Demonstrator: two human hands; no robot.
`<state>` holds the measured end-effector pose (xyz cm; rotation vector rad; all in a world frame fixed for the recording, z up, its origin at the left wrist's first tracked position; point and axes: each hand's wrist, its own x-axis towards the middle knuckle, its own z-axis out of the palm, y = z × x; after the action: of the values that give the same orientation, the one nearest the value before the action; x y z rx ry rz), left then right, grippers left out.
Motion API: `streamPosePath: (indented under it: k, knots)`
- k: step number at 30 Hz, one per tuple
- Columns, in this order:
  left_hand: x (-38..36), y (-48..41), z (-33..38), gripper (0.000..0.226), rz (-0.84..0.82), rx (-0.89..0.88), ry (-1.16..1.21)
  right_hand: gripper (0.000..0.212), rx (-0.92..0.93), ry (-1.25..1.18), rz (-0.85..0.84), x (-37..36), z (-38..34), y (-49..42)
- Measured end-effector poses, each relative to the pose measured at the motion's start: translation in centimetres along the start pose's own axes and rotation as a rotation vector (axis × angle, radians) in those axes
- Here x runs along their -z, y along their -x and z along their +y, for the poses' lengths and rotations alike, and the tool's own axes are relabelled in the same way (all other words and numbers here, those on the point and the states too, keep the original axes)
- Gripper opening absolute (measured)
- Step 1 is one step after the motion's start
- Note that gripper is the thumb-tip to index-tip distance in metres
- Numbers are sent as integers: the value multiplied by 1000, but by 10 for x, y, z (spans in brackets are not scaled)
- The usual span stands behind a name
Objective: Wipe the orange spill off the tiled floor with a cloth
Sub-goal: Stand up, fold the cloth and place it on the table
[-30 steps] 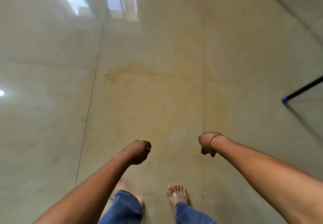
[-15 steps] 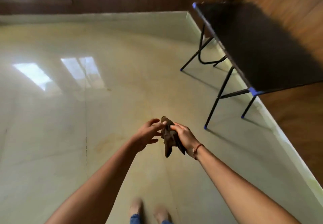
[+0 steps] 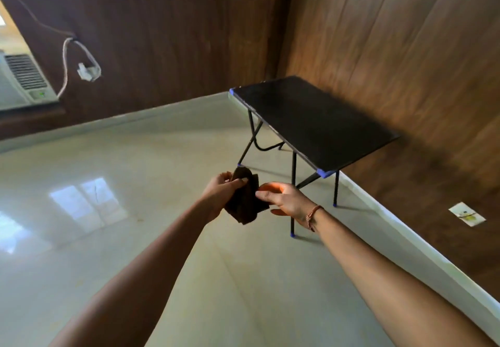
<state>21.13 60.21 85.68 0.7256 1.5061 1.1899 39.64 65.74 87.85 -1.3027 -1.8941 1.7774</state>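
A dark brown cloth (image 3: pixel 244 200) hangs crumpled in the air in front of me, above the glossy tiled floor (image 3: pixel 113 238). My left hand (image 3: pixel 223 191) grips its upper left part with curled fingers. My right hand (image 3: pixel 284 200) pinches its right edge between thumb and fingertips; a thin band sits on that wrist. No orange spill shows clearly on the floor in this view; only faint yellowish marks lie at the lower left.
A black folding table (image 3: pixel 311 119) with blue corner caps stands on thin legs against the wood-panelled wall (image 3: pixel 405 62) on the right. A white skirting runs along the wall. An air conditioner (image 3: pixel 21 81) and a hanging cable (image 3: pixel 81 62) are at the far left.
My view has swung up from the floor and my feet to the room's corner. Both hands rose with the cloth, and my left hand now grips it too.
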Motion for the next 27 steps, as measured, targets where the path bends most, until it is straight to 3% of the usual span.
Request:
streamPosePath:
  k: [3,5,10,14,16,19,22,27]
  knots:
    - [-20,-10,31,23,-106,-39,63,34,25,-10,32,19,-12,-1]
    - [-32,-19,45,26,-148,-64,29,26,40,-83,59,30,-17,-1]
    - [-55,-56,72,33,-63,-187,-314,23,25,-298,159,63,-13,-18]
    - [-73,-89,84,57,-237,-30,-342,22,58,-299,317,91,-22,-52]
    - [-79,-114,90,57,-292,-53,-376,23,98,-226,428,113,-33,-76]
    - [-86,-156,103,43,-262,-120,-275,23,126,-150,446,147,-46,-109]
    - [-95,-191,125,45,-213,-111,-48,24,151,-119,405,172,-60,-137]
    - [-115,-256,162,44,-59,-151,59,24,162,-1,383,217,-82,-194]
